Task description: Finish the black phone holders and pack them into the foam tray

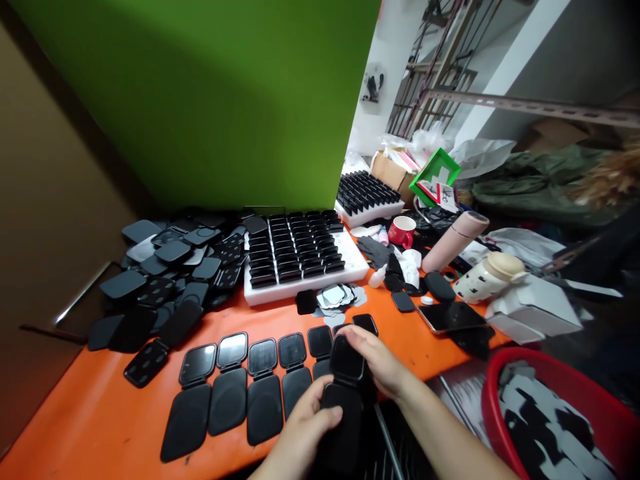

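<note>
An opened black compact mirror case [345, 400] is in both hands at the table's front edge. My left hand [311, 421] grips its lower half, thumb lying across the face. The upper half is pinched at its top corner by my right hand [376, 359]. To the left, several similar compacts lie unfolded in a row on the orange table, among them a compact with a bright mirror [233, 349]. Part of the row is hidden behind my hands. Just beyond sits a small pile of silvery mirror pieces [339, 297] beside a black square piece [307, 302].
A heap of black compact parts [173, 252] fills the back left. Filled white foam trays [260, 294] stand against a green panel [225, 100]. At right are a red mug [401, 231], a pink bottle [454, 241], a phone [453, 316] and a red basin [495, 387].
</note>
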